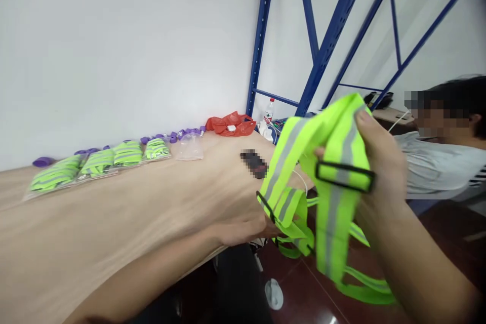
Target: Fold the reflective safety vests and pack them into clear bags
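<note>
At right of centre in the frame we hold a neon yellow-green reflective safety vest with grey stripes and black plastic buckles [334,182]. Our right hand [379,167] is clenched on its upper part, thumb pressed over the top fold and fingers wrapped behind a strap that runs through one black buckle. Our left hand [243,225], at lower centre, pinches the vest's lower left end, just beside a second buckle. The vest hangs between both hands beyond the table's edge, its loose straps drooping toward the dark red floor [315,293] at the lower right.

The light wooden table [132,223] fills the left half of the frame. Along its far edge, at middle left, lies a row of folded yellow-green vests in clear plastic bags [98,162], with small purple pieces [174,135] behind them and an empty clear bag [190,147] just beside. A crumpled red plastic bag [231,124] lies further right, near a blue metal shelving frame [326,45] that rises against the white wall. A blurred dark object [254,162] lies on the table near the vest. At the right edge sits another person in a grey shirt [436,167].
</note>
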{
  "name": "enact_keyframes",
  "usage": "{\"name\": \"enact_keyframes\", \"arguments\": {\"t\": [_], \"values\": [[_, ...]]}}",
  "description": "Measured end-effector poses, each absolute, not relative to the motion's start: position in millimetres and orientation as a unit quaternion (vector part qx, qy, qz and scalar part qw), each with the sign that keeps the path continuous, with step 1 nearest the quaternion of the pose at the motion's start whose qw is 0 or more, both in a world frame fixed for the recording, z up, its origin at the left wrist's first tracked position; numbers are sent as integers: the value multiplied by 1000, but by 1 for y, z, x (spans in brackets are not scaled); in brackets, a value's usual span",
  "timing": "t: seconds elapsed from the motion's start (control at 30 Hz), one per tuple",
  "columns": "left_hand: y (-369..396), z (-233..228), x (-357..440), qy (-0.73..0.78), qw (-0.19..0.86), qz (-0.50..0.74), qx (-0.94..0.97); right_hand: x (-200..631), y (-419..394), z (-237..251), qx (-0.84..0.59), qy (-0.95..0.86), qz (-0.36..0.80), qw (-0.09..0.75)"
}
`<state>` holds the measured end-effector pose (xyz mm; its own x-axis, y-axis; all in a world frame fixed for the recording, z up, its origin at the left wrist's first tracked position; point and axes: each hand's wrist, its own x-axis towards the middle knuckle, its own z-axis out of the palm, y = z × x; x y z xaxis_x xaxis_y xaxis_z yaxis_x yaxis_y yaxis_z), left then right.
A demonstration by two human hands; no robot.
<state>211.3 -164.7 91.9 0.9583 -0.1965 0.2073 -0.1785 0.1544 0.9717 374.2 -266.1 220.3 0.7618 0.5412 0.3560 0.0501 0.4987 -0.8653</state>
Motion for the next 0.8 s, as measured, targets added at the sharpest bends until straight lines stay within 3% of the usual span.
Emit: {"name": "enact_keyframes", "arguments": {"t": [0.1,0.27,0.33,0.6,0.8], "values": [[-167,95,203,-69,760,68,643,371,-222,242,-441,-331,179,815],[-123,95,183,151,457,301,823,360,-185,270,-387,-414,248,785],[-110,96,171,166,400,341,834,351,-181,282,-384,-432,273,769],[-82,109,127,250,362,366,820,315,-155,323,-410,-457,270,742],[-59,127,89,348,269,289,850,321,-87,340,-375,-532,191,734]]}}
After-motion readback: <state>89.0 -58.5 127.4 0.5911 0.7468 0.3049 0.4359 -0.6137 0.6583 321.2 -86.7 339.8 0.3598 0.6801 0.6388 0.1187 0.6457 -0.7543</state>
